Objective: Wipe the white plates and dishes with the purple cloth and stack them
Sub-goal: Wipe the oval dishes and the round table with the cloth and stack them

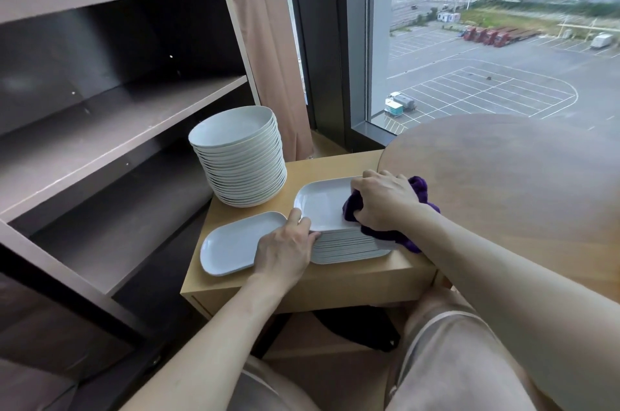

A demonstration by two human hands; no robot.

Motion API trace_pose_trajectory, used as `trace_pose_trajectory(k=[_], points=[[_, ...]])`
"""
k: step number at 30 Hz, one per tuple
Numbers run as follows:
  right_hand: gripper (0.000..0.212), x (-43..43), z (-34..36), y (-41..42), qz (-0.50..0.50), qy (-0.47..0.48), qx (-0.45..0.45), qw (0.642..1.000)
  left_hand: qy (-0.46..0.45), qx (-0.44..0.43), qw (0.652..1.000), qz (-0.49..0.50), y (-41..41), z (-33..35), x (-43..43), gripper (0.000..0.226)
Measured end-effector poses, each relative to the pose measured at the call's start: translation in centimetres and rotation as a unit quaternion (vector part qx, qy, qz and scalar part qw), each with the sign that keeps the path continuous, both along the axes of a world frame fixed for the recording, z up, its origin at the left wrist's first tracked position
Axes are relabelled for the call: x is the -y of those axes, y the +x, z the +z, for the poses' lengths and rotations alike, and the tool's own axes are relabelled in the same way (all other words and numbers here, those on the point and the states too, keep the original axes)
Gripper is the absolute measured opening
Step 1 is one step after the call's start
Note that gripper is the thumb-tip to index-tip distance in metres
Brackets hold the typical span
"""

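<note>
Head view.

- Plate stack (349,247): white, rectangular with rounded corners, many high, standing on a low wooden table (302,286). All places below are given from this stack.
- Top plate (320,205): uppermost in the stack, face up, its left half bare.
- Purple cloth (399,237): bunched on the right part of the top plate and spilling over the stack's right and near edges. Most of it lies under the palm and curled fingers of the right hand.
- Right hand (385,200): over the stack's right side, knuckles up, fingers closed round the cloth and pressing it down onto the top plate.
- Left hand (285,249): at the stack's near-left corner. The thumb lies on the top plate's rim; the fingers, bent, bear against the stacked edges below it, so the corner is pinched between them.
- Single plate (231,246): same shape, lying flat just left of the stack, partly under the left hand.
- Round dish pile (240,158): tall, white, behind and left of the stack.
- Round table (520,182): right of the stack.
- Shelf unit (117,115): far left of the stack.
- Curtain (268,58) and window (486,41): beyond the stack.
</note>
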State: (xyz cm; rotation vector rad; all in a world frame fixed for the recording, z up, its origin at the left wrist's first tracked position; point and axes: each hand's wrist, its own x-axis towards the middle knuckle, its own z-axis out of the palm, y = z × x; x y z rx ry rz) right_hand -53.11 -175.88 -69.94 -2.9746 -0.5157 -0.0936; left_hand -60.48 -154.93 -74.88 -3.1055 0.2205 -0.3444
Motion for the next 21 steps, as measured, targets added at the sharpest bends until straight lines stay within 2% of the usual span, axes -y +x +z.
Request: trace_pose_trajectory(k=[4, 8, 13, 21], points=[[0.027, -0.7, -0.2, -0.9, 0.028, 0.03, 0.013, 0.999, 0.004, -0.001, 1.0, -0.006, 0.0, 0.1, 0.0, 0.035], [0.03, -0.9, -0.6, -2.4, 0.023, 0.097, 0.042, 0.994, 0.018, 0.002, 1.0, -0.009, -0.2, 0.2, 0.0, 0.035], [0.034, -0.1, -0.9, -4.7, 0.021, 0.135, 0.058, 0.989, 0.025, 0.009, 0.999, -0.022, -0.1, 0.4, 0.0, 0.035], [0.029, 3.0, -1.9, -7.4, -0.036, 0.29, 0.039, 0.956, 0.038, 0.01, 0.998, -0.041, 0.0, 1.0, 0.0, 0.036]])
